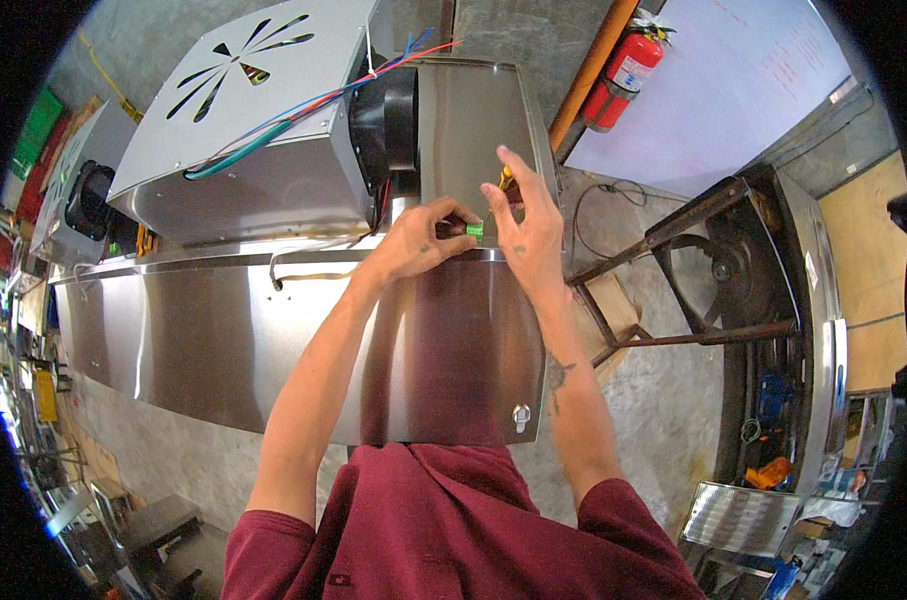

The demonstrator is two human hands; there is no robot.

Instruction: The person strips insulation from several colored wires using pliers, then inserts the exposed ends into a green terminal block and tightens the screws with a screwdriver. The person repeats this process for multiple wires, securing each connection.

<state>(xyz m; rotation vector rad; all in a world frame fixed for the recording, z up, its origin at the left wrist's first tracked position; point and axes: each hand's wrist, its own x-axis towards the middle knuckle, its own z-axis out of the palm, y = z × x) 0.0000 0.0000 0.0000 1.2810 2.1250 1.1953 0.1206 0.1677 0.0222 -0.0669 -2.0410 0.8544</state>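
Over the stainless steel hood, both my hands work close together near its upper right edge. My left hand pinches a small green terminal block between thumb and fingertips. My right hand is closed around a small screwdriver with a yellow-orange handle. Its thin shaft points down toward the terminal block; whether the tip touches a screw is too small to tell. Dark wires run near my left fingers, partly hidden by them.
A grey metal blower box with a black round duct stands on the hood, loose coloured wires lying over it. A red fire extinguisher hangs at the far right. On the right are a rusty frame and fan.
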